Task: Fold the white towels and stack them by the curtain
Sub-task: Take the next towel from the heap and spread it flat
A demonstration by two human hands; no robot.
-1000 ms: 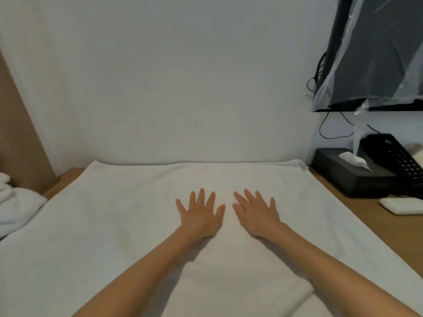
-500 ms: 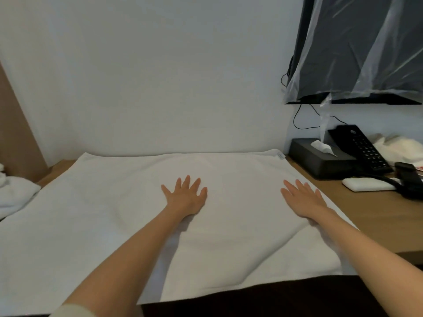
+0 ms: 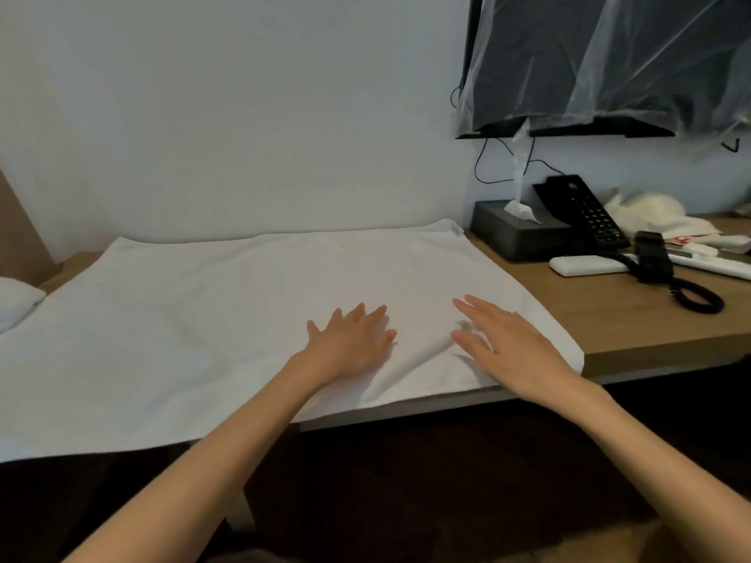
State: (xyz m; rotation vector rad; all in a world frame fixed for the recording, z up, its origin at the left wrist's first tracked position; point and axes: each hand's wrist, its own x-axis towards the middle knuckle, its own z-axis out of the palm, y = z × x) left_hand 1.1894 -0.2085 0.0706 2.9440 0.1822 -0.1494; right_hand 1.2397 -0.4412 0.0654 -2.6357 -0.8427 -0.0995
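A large white towel (image 3: 203, 319) lies spread flat over the wooden desk (image 3: 634, 327), its near edge hanging a little over the front. My left hand (image 3: 353, 339) rests palm down on the towel right of its middle, fingers straight. My right hand (image 3: 508, 343) is flat with straight fingers near the towel's right edge; a small shadow shows under its fingertips. More white towel cloth (image 3: 16, 298) lies bunched at the far left edge, mostly out of view.
At the back right stand a black tissue box (image 3: 516, 233), a black desk phone (image 3: 585, 213) with its coiled cord (image 3: 699, 298), a white remote (image 3: 585, 265) and pale cloth (image 3: 650, 209). A plastic-covered dark screen (image 3: 609, 58) hangs above. White wall behind.
My right hand slid out to the towel's right edge, then came back partway toward the left hand. The left hand stayed on the towel. The view shifted back, showing the desk's front edge.
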